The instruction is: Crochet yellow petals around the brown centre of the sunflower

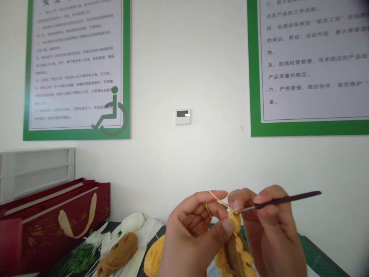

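Observation:
My left hand (pixel 196 234) pinches the top edge of a yellow and brown crochet piece (pixel 240 246) between thumb and fingers. A strand of yellow yarn (pixel 218 200) runs over its raised index finger down to the piece. In my right hand (pixel 271 227) is a crochet hook (pixel 288 199) with a dark handle, held near its metal shaft. The hook's tip meets the top of the crochet piece, where the yarn comes in. Below my hands, the lower part of the piece runs out of view.
At the left lie a yellow yarn ball (pixel 154 256), a brown skein (pixel 119 254), green yarn (pixel 79 259) and a white yarn ball (pixel 132 222). Dark red gift bags (pixel 66 223) stand behind them. A green cutting mat (pixel 317 257) lies at the right, before a white wall (pixel 187 161).

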Demonstrator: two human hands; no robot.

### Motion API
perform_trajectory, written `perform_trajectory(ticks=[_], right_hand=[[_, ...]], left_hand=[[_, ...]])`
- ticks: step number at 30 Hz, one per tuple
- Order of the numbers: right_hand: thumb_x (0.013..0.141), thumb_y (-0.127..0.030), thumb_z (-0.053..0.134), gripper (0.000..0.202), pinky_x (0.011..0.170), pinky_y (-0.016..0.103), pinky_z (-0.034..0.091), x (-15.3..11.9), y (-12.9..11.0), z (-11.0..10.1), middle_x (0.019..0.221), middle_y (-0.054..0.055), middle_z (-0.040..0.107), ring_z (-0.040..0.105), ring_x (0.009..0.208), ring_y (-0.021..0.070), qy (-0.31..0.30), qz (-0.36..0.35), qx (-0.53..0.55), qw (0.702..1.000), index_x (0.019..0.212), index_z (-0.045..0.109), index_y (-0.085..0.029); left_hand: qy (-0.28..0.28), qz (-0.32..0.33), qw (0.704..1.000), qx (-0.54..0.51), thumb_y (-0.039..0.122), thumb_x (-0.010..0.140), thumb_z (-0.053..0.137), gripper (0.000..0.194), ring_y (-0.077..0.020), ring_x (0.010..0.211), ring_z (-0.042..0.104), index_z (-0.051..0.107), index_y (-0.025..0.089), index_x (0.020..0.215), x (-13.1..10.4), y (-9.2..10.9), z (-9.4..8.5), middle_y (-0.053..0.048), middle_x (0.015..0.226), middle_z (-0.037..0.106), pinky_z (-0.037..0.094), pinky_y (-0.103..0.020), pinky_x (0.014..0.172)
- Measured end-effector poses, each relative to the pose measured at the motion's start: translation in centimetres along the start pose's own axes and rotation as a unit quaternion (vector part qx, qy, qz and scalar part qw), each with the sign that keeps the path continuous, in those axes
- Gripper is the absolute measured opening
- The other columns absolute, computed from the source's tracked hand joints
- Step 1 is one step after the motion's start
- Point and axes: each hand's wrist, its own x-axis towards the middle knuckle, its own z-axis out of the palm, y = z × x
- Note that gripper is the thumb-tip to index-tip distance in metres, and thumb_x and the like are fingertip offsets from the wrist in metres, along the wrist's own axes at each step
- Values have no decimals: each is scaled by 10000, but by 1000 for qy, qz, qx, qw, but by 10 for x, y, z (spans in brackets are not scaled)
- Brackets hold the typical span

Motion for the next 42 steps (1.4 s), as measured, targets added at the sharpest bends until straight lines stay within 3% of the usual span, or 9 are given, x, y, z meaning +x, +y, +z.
perform_trajectory(ticks=[4, 8, 18, 27, 35, 42], right_hand=[[1051, -369, 551, 95, 767, 337, 552, 0, -6, -4, 873, 23, 739, 728, 859, 202, 19, -79, -94, 992, 1039, 611, -296], [1051, -330, 561, 85, 816, 374, 557, -1, -12, -11, 901, 22, 717, 743, 909, 217, 7, -105, -140, 985, 1083, 630, -293], [1065, -340, 535, 102, 800, 383, 586, 1, -14, -8, 907, 22, 731, 749, 922, 217, -22, -106, -124, 986, 1109, 619, -301], [1059, -348, 542, 96, 793, 379, 591, -2, -10, -10, 903, 22, 705, 741, 935, 220, -11, -87, -119, 989, 1090, 620, -301], [1050, -319, 569, 81, 784, 340, 570, -1, -10, -4, 914, 17, 722, 727, 874, 184, 15, -104, -125, 987, 1070, 645, -296], [1049, -337, 571, 86, 800, 367, 542, -2, -10, -7, 900, 18, 702, 738, 918, 214, 10, -104, -133, 986, 1077, 643, -301]], left_hand=[[1, -2, 1000, 7, 136, 598, 976, 299, -107, 668, 647, 870, 201, 869, 0, 0, -1, -14, 682, 725, 510, -171, 635], [-8, -11, 1000, -4, 156, 579, 991, 322, -105, 659, 631, 871, 194, 875, 0, 2, -2, -13, 687, 715, 519, -171, 627], [-9, -35, 999, -5, 198, 523, 1030, 369, -94, 658, 627, 870, 196, 855, 2, 5, -3, -11, 691, 705, 511, -157, 629], [-7, -34, 999, -4, 202, 508, 1035, 373, -98, 654, 628, 870, 199, 842, 0, 4, -1, -10, 685, 704, 509, -165, 622], [-4, -4, 1000, 14, 137, 603, 972, 288, -100, 662, 624, 870, 205, 863, 2, 0, -1, -11, 682, 710, 506, -176, 646], [-3, 11, 1000, 11, 124, 592, 971, 293, -108, 657, 630, 870, 206, 854, 0, -1, 0, -6, 673, 716, 504, -192, 638]])
